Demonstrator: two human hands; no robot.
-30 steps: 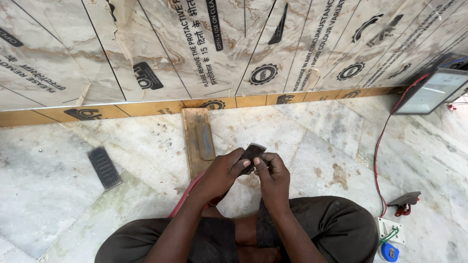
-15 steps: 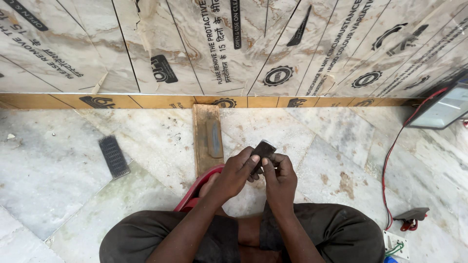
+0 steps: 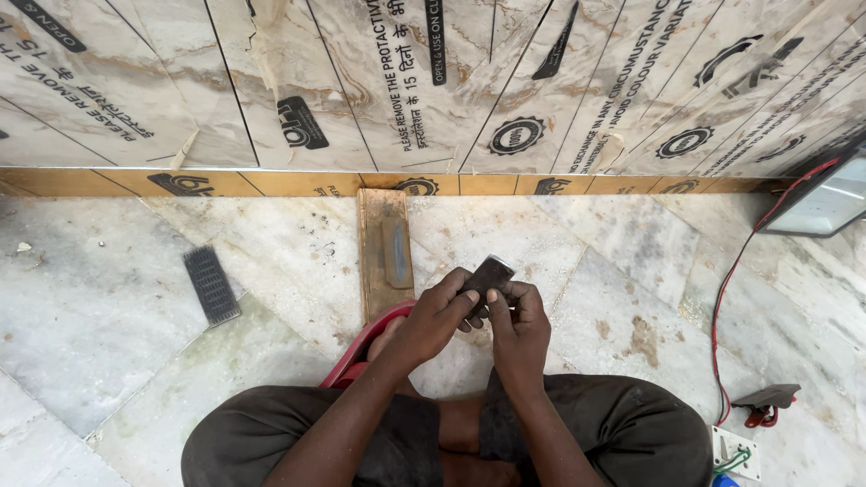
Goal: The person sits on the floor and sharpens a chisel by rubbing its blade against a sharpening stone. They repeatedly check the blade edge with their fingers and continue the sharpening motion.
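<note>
With our view swung left since a moment ago, our left hand and right hand still pinch the small dark block, perhaps a rubbing stone, at two o'clock from the wooden float.

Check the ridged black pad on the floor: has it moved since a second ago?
No. The ridged black pad lies the same way left of the wooden float, on the same marble slab short of the wall strip. Its shift in frame comes from the camera.

black-printed protective film across wall tiles, round emblems
</note>
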